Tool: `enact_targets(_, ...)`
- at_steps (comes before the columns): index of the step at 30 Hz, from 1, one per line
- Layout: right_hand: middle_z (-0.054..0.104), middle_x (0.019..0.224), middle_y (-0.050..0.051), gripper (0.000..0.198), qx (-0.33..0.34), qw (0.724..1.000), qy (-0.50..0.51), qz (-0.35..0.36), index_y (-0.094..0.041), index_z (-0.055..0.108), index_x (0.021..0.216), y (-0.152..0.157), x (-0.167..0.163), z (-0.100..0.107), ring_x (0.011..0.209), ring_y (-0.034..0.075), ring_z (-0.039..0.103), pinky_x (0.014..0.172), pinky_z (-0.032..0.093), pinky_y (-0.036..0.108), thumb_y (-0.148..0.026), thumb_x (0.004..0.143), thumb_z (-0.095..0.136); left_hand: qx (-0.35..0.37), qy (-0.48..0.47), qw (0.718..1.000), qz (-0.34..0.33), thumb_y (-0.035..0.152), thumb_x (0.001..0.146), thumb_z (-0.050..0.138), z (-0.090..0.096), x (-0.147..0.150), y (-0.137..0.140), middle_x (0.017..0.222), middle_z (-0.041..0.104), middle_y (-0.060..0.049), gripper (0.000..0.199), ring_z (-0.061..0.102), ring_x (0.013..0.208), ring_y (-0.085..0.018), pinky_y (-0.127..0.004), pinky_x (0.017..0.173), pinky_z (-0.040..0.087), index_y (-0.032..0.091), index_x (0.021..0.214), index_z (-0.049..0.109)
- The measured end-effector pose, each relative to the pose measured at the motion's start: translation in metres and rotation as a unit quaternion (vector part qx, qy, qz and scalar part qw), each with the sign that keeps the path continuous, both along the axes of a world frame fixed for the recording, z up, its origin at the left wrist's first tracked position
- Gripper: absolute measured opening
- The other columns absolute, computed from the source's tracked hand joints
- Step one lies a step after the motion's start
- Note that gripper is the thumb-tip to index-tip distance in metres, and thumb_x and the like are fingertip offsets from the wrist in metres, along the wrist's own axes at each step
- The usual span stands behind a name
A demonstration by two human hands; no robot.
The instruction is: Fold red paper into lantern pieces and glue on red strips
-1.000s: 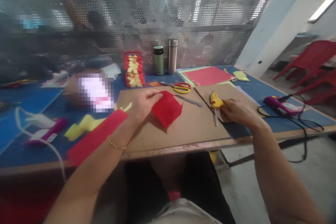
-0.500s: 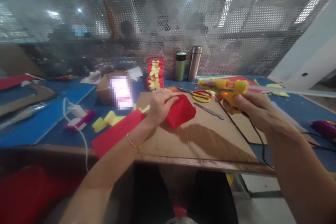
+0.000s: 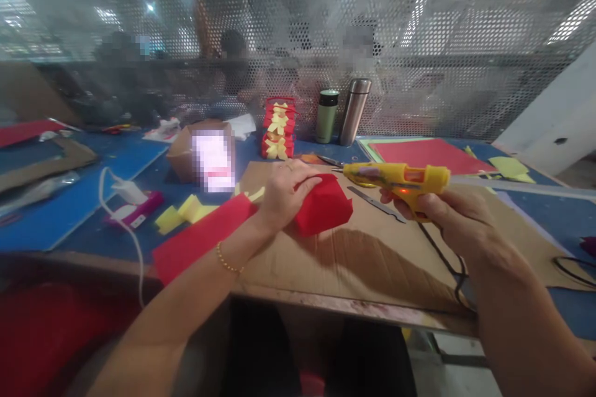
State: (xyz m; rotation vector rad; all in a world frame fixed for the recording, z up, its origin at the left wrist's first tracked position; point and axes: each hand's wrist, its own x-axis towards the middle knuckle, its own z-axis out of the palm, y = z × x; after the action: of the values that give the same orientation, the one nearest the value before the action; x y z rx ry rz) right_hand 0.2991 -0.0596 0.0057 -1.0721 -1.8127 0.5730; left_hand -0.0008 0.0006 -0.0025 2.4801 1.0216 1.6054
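Observation:
My left hand [image 3: 286,192] is closed on a folded red paper piece [image 3: 325,206], thumb on top, just above the brown cardboard sheet [image 3: 284,263]. In my right hand [image 3: 444,208] is a yellow glue gun [image 3: 395,180], its small light glowing orange. The nozzle points left, close to the upper edge of the red paper piece. A dark cord runs down from the gun's grip. Under the gun lies a metal blade [image 3: 376,203], and scissors are mostly hidden behind the gun. A flat red paper strip [image 3: 205,232] lies beneath my left forearm.
A red and yellow paper ornament [image 3: 278,128] stands at the back, beside a green tumbler [image 3: 327,116] and a steel flask [image 3: 356,113]. To the left are a lit phone [image 3: 213,160], yellow paper scraps [image 3: 189,212] and a purple power strip [image 3: 135,211]. Red paper sheets [image 3: 433,156] lie back right.
The glue gun has come lower and its nozzle nearer the red paper piece, now covering most of the scissors. My left hand keeps its hold. The whole view has shifted slightly.

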Motion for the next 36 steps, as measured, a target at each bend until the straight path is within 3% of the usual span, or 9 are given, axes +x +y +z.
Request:
enact_targets(5, 0.066, 0.067, 0.004, 0.050, -0.019, 1.000, 0.025, -0.001, -0.032, 0.076, 0.072, -0.0028, -0.0133, 0.0092, 0.059, 0.022, 0.058, 0.050, 0.050, 0.035, -0.078, 0.087, 0.063, -0.008, 0.001, 1.000, -0.002, 0.027, 0.100, 0.068, 0.0006, 0.0006, -0.0013, 0.095, 0.080, -0.003, 0.012, 0.070, 0.090, -0.020, -0.043, 0.094, 0.050, 0.026, 0.098, 0.079)
enact_targets(10, 0.068, 0.071, 0.004, 0.047, -0.028, 0.999, 0.023, 0.010, -0.033, 0.081, 0.083, -0.0011, -0.0109, 0.0070, 0.061, 0.022, 0.058, 0.052, 0.049, 0.035, -0.076, 0.089, 0.063, -0.016, 0.005, 1.000, -0.005, 0.027, 0.101, 0.067, 0.0004, 0.0009, -0.0018, 0.095, 0.079, -0.003, 0.013, 0.068, 0.090, -0.020, -0.043, 0.096, 0.049, 0.026, 0.099, 0.080)
enact_targets(15, 0.072, 0.077, 0.004, 0.047, -0.029, 0.999, 0.029, 0.021, -0.031, 0.079, 0.078, -0.0001, -0.0106, 0.0052, 0.065, 0.022, 0.060, 0.056, 0.050, 0.035, -0.074, 0.090, 0.064, -0.013, 0.002, 1.000, -0.012, 0.025, 0.099, 0.069, 0.0006, 0.0014, -0.0015, 0.095, 0.079, -0.003, 0.009, 0.069, 0.091, -0.020, -0.042, 0.094, 0.048, 0.025, 0.098, 0.079)
enact_targets(36, 0.066, 0.069, 0.004, 0.050, -0.021, 1.000, 0.005, 0.004, -0.029, 0.076, 0.074, 0.0009, -0.0071, 0.0057, 0.060, 0.020, 0.057, 0.053, 0.046, 0.033, -0.074, 0.091, 0.061, -0.021, -0.004, 0.999, -0.030, 0.028, 0.101, 0.067, -0.0008, 0.0014, -0.0010, 0.096, 0.078, -0.004, 0.012, 0.069, 0.093, -0.021, -0.044, 0.095, 0.050, 0.025, 0.098, 0.078)
